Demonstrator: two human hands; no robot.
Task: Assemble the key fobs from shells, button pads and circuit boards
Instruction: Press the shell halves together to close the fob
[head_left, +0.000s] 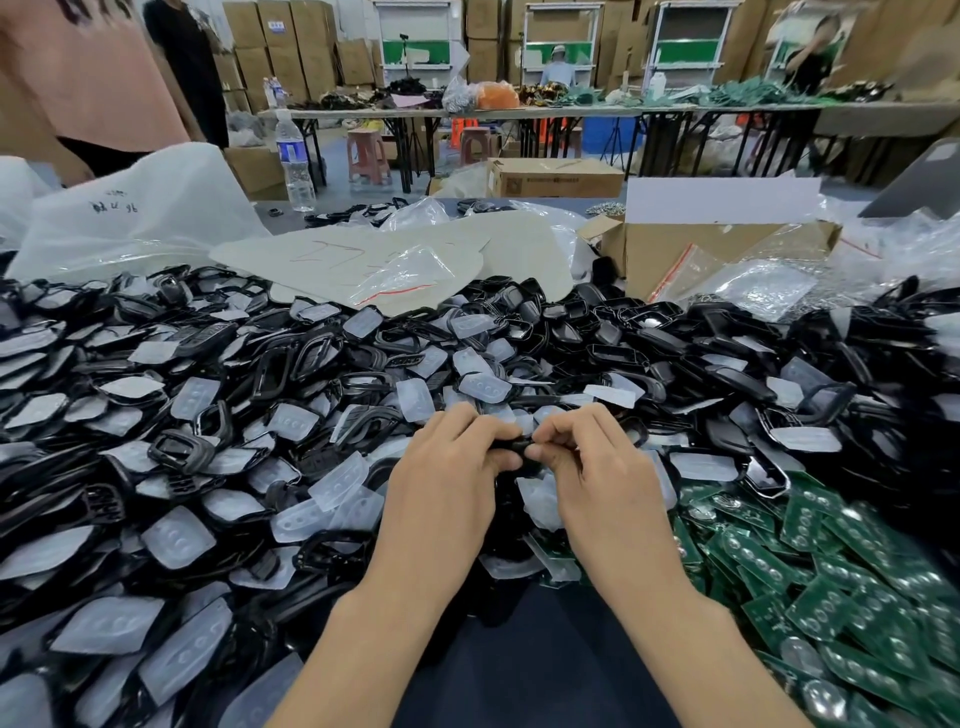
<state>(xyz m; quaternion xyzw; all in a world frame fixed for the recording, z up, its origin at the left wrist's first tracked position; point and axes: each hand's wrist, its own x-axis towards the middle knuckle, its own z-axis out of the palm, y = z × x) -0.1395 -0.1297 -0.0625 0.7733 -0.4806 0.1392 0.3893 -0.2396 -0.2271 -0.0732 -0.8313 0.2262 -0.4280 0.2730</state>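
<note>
- Left hand (447, 467): fingers curled, pinching one end of a small black shell piece (511, 445).
- Right hand (597, 467): fingers curled, pinching the other end of the same piece. The two sets of fingertips nearly meet over it.
- Black shell piece: held between both hands, just above the heap. Fingers hide most of it, so whether a pad or board is already seated inside cannot be told.
- Black shells (280, 364): a deep loose heap ahead and to the left of the hands.
- Translucent button pads (337, 480): scattered through that heap and directly under the hands.
- Green circuit boards (810, 551): a pile to the right of the right hand.
- Cardboard box (675, 249): well beyond the hands, to the right.
- Risk, judged: with so little of the piece gripped, a hard squeeze could pop it free into the heap, where it would be lost among lookalikes.
- Risk, judged: pressing halves shut blind could trap a skewed pad.
</note>
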